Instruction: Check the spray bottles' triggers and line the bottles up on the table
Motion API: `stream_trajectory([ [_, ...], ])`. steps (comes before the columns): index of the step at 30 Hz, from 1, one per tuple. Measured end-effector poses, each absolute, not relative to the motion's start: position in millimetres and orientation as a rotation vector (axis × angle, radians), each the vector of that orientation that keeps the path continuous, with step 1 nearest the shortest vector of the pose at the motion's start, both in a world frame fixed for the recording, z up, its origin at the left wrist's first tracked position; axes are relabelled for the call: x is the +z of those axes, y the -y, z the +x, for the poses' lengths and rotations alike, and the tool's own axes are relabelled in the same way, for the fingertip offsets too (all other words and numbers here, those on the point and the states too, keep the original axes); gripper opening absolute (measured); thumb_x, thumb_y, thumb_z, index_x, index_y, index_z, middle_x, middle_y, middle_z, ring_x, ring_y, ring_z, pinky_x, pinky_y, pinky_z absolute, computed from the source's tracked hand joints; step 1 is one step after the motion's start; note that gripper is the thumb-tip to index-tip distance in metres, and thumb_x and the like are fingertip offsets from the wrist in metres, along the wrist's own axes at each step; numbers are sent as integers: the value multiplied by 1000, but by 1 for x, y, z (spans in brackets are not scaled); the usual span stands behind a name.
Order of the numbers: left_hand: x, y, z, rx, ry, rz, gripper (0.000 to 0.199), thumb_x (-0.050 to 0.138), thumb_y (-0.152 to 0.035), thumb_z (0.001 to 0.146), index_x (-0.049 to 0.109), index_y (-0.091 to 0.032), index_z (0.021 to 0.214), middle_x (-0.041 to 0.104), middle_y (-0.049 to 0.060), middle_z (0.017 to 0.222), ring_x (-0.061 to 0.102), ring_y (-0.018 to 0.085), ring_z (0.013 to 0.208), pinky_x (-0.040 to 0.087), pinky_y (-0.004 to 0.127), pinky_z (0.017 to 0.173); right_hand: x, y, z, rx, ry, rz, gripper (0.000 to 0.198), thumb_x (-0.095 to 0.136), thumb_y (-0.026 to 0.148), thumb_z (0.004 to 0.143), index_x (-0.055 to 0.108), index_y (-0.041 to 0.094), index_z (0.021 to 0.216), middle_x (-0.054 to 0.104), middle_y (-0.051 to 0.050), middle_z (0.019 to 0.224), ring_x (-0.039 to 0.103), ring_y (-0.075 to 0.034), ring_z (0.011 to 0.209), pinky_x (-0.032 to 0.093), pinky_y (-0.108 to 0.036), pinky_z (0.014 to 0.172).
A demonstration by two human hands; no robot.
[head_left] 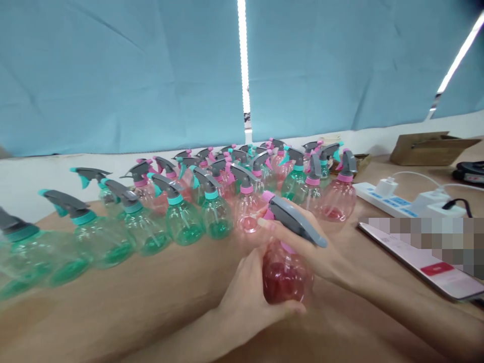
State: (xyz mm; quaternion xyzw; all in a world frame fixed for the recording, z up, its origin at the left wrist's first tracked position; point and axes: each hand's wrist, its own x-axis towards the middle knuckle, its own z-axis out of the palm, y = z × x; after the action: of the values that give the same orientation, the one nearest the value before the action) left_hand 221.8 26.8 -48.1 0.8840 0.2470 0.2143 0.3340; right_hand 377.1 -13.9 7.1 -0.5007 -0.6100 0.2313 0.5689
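Pink spray bottle here, and my left fingers clamp its body while my right fingers clasp its neck!

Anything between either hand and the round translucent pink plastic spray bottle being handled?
Nothing visible. The left hand cups the round translucent pink plastic spray bottle; the right hand grips around its grey-and-pink plastic sprayer head. Other pink and green spray bottles stand beyond and leftward.

From a bottle held by left hand and right hand, other bottles stand on the surface from nine to one o'clock; power strip at two, box beyond; phone at three.
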Motion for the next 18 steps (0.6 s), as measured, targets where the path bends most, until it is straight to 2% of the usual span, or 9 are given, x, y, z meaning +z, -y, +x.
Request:
stream_trajectory([
  [5, -46, -40, 214, 541, -599, 2375, 88, 76, -53, 70, 34, -24, 142, 47, 13, 140, 44, 39, 126, 38, 56, 101, 4, 1, 377, 515, 1482, -1168, 20, 61, 40, 85, 51, 23, 78, 47, 5, 71, 46, -11, 66, 39, -26, 62],
  [9, -53, -50, 197, 483, -669, 2516, 79, 69, -49, 80, 30, -23, 143, 44, 13, 142, 41, 35, 129, 35, 54, 104, 2, -10, 378, 460, 1483, -1170, 15, 58, 39, 86, 56, 25, 81, 51, 3, 71, 48, -13, 65, 41, -26, 60],
  [14, -65, -56, 183, 366, -724, 2729, 62, 60, -43, 88, 37, -21, 141, 41, 12, 145, 38, 33, 132, 33, 53, 106, -1, -18, 389, 502, 1499, -1217, 16, 56, 30, 84, 48, 24, 72, 44, 3, 71, 44, -13, 64, 38, -27, 59],
  [18, -69, -56, 183, 374, -708, 2782, 59, 58, -41, 89, 37, -22, 142, 41, 11, 146, 38, 32, 133, 33, 52, 106, 2, -17, 393, 559, 1474, -1235, 11, 50, 20, 77, 43, 25, 70, 40, 3, 68, 38, -14, 58, 33, -28, 54],
])
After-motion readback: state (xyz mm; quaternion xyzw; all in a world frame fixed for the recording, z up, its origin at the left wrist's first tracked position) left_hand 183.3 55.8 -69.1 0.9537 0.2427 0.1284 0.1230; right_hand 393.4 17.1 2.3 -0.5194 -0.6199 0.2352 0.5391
